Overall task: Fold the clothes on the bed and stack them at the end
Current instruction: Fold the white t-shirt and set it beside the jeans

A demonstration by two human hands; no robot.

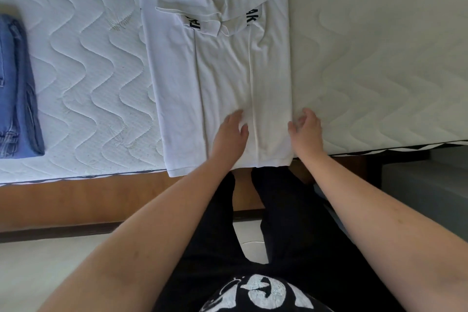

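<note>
A person in black clothing with a partly visible white print, unreadable, stands at the edge of a bed, both bare arms reaching forward. The left hand lies flat, fingers straight, pressing on one white T-shirt whose sides are folded in toward the middle. The right hand, fingers loosely curled, touches the shirt's right edge near the hem; whether it pinches the cloth cannot be told. Further up the shirt, black letters show under the folded sleeves, cut off, reading roughly "FA" and "AK". To the far left, well apart, lies one folded pair of blue jeans on the quilted mattress.
</note>
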